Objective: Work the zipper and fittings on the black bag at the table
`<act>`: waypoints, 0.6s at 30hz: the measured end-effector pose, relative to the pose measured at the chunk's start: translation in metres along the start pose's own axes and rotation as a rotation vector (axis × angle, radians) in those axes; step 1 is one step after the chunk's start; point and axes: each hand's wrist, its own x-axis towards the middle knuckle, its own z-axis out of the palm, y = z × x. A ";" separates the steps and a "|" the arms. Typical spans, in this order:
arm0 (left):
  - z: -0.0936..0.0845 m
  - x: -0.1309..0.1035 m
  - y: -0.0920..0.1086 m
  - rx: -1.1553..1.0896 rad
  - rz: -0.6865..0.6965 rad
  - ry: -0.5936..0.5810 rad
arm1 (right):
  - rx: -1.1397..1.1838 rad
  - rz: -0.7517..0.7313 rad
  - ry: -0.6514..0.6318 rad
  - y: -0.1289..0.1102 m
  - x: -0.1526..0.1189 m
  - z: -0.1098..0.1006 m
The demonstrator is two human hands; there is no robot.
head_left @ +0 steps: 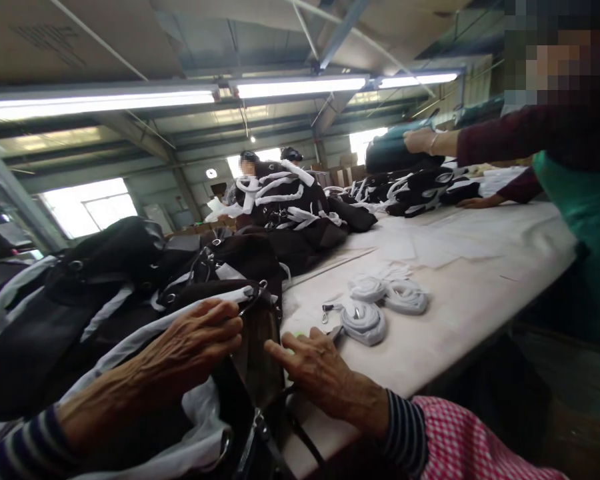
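At the far left a heap of black bags (105, 280) with white straps and metal eyelets covers the near end of the counter (470, 280). The left hand (193, 340) lies on top of the nearest bag, palm down, fingers loosely curled and pressed on a white strap (145, 337) that runs across the dark fabric; the fingers are not closed round anything that can be seen. The wrist comes out of a dark striped sleeve (15, 450).

Just to its right, across a brown panel of the bag (260, 347), the right hand (320, 373) rests at the counter's edge with its fingers spread and half open, the forefinger pointing towards the left hand. Whether it grips anything beneath the palm cannot be told. Its cuff is striped, with a red checked sleeve (460, 440) over it.

Beyond that hand lie three coiled white straps (380, 303) on the bare counter, one with a small metal clip just beside it. Further back stands another pile of black bags (290, 200) wrapped with white straps.

At the far right another person in a green apron (580, 200) and a dark red sleeve reaches a hand (420, 140) out over more black bags (420, 190), well apart from the near pair of hands.
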 end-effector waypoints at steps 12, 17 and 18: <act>-0.026 0.003 -0.001 -0.383 -0.130 0.286 | -0.185 -0.394 0.000 0.029 0.057 -0.017; -0.044 -0.003 -0.006 -0.451 -0.295 0.475 | -0.067 -0.476 -0.061 0.029 0.058 -0.061; -0.047 -0.006 -0.010 -0.474 -0.322 0.489 | -0.023 -0.460 -0.068 0.029 0.053 -0.069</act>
